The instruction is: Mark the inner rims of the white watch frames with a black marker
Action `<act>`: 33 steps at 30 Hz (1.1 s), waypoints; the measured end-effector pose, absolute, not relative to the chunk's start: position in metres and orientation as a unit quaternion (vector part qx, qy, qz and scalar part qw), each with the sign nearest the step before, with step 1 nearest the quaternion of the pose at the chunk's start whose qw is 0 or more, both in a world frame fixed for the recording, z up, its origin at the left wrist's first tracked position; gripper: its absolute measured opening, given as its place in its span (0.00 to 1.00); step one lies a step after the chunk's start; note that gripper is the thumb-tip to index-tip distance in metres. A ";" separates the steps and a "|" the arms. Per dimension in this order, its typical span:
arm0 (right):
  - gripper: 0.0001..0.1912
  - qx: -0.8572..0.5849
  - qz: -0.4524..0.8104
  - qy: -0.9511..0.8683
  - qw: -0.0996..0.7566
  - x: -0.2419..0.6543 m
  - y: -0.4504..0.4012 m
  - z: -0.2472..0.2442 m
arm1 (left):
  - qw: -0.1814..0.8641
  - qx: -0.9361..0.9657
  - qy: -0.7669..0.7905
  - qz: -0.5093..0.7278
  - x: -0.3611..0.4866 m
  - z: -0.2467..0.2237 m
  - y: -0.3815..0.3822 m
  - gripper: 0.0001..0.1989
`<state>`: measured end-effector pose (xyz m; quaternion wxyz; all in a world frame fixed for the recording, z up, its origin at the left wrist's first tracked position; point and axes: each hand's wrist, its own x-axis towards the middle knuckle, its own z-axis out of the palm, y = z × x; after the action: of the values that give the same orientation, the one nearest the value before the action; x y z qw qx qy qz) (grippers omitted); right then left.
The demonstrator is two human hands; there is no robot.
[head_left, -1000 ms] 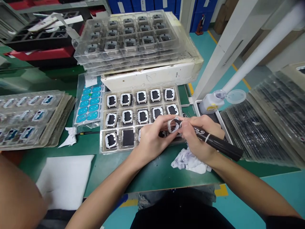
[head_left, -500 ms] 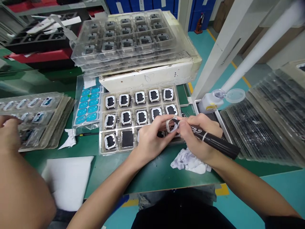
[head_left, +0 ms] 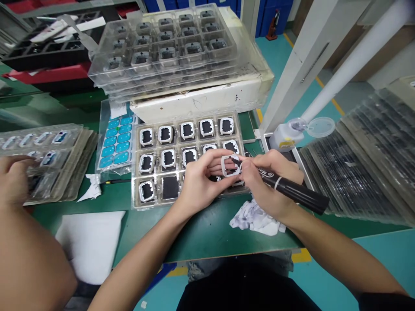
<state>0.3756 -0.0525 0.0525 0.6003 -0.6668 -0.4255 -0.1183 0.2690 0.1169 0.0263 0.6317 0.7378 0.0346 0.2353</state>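
Between the thumb and fingers of my left hand [head_left: 202,179] is a small white watch-case frame [head_left: 224,167], its opening turned toward me. My right hand [head_left: 272,181] grips a thick black marker pen [head_left: 300,195], whose tip meets or nearly meets the frame's right side; exact contact is too small to tell. Beneath both hands lies a clear plastic tray [head_left: 133,190] with rows of similar white frames in its pockets. One front-row pocket [head_left: 170,187] shows only a dark bottom. My hands hide the tray's front right part.
A crumpled cloth [head_left: 256,218] lies before my right hand. Stacked trays stand behind [head_left: 168,60] and at right [head_left: 356,160]. A white bottle [head_left: 287,136] stands near the post. At left, another person's hand [head_left: 14,177] reaches over trays, near blue stickers [head_left: 116,140] and white foam [head_left: 89,242].
My left hand has tilted the frame so its opening faces me more. The marker stays at its right side. The view has shifted slightly.
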 end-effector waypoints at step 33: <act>0.12 -0.670 -0.141 -0.441 0.581 0.376 -0.048 0.056 | 0.481 0.824 0.000 0.299 0.263 0.027 0.113 0.21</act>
<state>0.3763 -0.0484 0.0555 0.5811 -0.6696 -0.4406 -0.1406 0.2626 0.1127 0.0265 0.4808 0.8242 0.0000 0.2992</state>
